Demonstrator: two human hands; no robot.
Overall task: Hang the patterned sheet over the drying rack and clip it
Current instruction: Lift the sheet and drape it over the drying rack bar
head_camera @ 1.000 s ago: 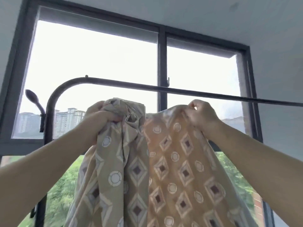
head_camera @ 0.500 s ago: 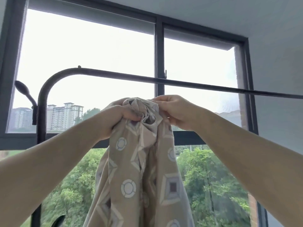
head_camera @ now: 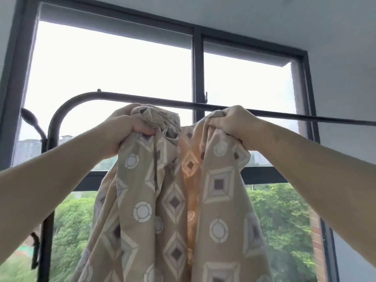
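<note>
We've got the patterned sheet (head_camera: 175,200) bunched up just below the rack's top bar (head_camera: 284,117), left hand (head_camera: 124,133) fisted round one gathered wad, right hand (head_camera: 234,127) clenched on another, cloth hanging down between. Not over the bar yet. Next we'd lift higher and throw the top edge over; no clips visible.

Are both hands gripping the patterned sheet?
Yes, the left hand and the right hand each clutch a bunched part of the patterned sheet near its top.
</note>
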